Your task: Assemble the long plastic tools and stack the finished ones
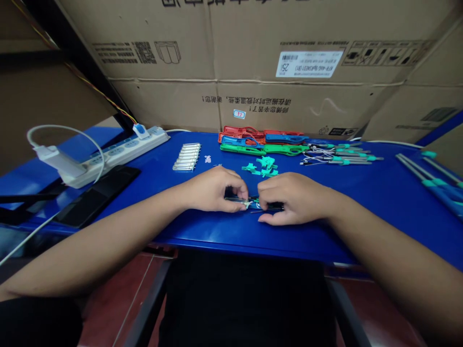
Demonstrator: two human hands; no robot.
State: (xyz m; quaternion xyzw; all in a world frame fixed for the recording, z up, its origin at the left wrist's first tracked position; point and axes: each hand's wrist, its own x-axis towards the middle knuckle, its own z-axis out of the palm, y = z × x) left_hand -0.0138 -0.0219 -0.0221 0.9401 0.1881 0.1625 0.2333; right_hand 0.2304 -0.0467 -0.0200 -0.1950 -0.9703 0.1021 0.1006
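Near the front edge of the blue table, my left hand (221, 189) pinches a small clear, tube-like part (237, 199) between thumb and fingers. Just to the right of it, my right hand (291, 198) has its fingers curled round a dark, narrow piece (277, 206), mostly hidden. A little blue and green shows between the two hands, too small to make out. Beyond my fingers lies a loose pile of small teal plastic pieces (266, 166). Similar clear tubes with metal ends (187, 156) are lined up behind my left hand.
Red, blue and green plastic shells (262, 141) are stacked at the back, beside metal rods with teal collars and white wires (343, 154). More rods (427, 176) lie far right. At left are a power strip (119, 154) and a black phone (99, 195). A large carton (249, 58) stands behind.
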